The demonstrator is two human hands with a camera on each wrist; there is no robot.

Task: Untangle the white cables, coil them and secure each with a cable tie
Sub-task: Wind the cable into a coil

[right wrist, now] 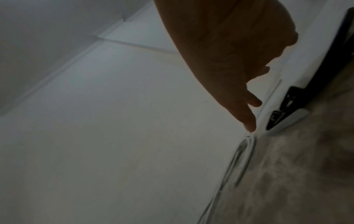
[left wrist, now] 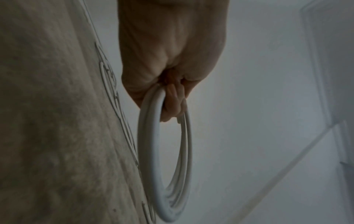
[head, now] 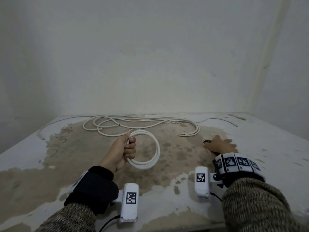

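Note:
My left hand (head: 129, 146) grips a coiled white cable (head: 155, 153) by its left side and holds the ring upright just above the table. In the left wrist view the fingers (left wrist: 173, 103) curl round the coil (left wrist: 153, 136). More white cable (head: 138, 122) lies loose and looped along the back of the table, beyond the coil. My right hand (head: 214, 144) reaches forward at the right with straight fingers (right wrist: 250, 121), holding nothing. Its fingertips hover over a small white piece with a black tie-like strip (head: 207, 141) (right wrist: 287, 106); whether they touch it I cannot tell.
The table (head: 267, 148) is white with a large worn brown patch in the middle. A wall closes off the back and right. A thin loose cable end (head: 220, 120) lies at the back right, and another cable (head: 43, 129) curves along the left.

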